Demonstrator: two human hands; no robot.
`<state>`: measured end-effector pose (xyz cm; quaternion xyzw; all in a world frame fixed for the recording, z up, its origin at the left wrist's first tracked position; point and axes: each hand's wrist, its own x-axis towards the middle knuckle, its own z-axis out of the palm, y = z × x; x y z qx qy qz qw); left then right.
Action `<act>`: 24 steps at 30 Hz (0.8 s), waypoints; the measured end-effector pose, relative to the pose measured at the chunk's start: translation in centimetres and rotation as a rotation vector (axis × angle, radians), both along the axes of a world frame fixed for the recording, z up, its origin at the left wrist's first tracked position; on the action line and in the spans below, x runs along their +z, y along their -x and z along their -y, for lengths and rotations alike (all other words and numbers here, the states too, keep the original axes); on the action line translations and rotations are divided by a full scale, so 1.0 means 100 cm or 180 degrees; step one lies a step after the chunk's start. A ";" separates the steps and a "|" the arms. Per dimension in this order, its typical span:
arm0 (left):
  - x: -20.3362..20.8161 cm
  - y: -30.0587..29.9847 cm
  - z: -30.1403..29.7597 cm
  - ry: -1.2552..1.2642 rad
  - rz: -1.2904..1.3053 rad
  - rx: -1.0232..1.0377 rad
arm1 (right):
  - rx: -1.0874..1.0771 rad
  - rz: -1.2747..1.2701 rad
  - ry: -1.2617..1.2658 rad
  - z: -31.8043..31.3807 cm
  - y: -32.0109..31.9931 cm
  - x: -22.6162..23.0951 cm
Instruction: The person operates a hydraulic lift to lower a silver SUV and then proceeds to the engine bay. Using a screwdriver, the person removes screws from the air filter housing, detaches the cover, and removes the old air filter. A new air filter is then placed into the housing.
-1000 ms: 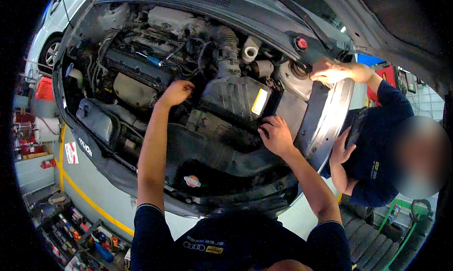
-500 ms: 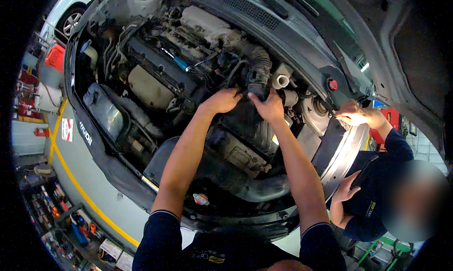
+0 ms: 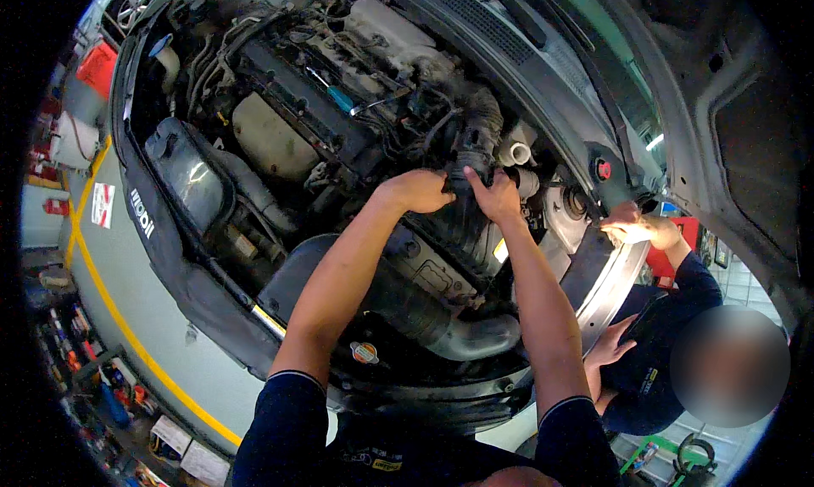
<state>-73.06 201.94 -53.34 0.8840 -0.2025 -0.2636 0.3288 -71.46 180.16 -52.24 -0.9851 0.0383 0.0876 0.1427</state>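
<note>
Both my hands are at the lower end of a black ribbed air intake hose (image 3: 479,129), where it meets the black air filter housing (image 3: 460,224). On its left side my left hand (image 3: 420,191) is closed, fingers curled against the hose end; the fingertips are partly hidden. My right hand (image 3: 498,197) wraps the other side, thumb laid on the front and fingers going behind. A screwdriver with a teal handle (image 3: 341,100) lies on the engine cover (image 3: 292,93), beside a slim metal tool (image 3: 381,103).
The raised hood (image 3: 746,139) hangs over the right side. A co-worker's hand (image 3: 627,226) rests at the right fender, the other hand (image 3: 612,343) by a dark flat object. A white-necked reservoir (image 3: 515,154) stands beside my right hand. Tools lie on a shelf (image 3: 119,402) at lower left.
The view has shifted, so the engine bay sits slightly further right. My left fingers have turned downward and curl more against the hose end. My right hand keeps its place on the hose.
</note>
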 end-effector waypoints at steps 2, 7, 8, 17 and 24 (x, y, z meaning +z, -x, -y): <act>0.000 0.001 -0.003 0.0074 0.0095 0.0015 | 0.0122 0.0086 0.0113 0.002 -0.002 -0.004; -0.016 0.001 0.002 0.0192 0.0075 0.0158 | 0.0193 -0.0073 0.0669 0.005 -0.011 -0.004; -0.010 -0.001 -0.002 0.0199 -0.0012 0.0185 | 0.0241 -0.0216 0.0600 -0.003 -0.014 0.007; 0.023 -0.003 -0.014 0.0549 -0.0060 0.0362 | 0.0188 -0.0192 0.0643 -0.018 -0.015 0.055; 0.008 -0.002 -0.008 0.0495 0.0207 0.0105 | 0.0314 0.0160 0.0230 -0.002 -0.007 0.028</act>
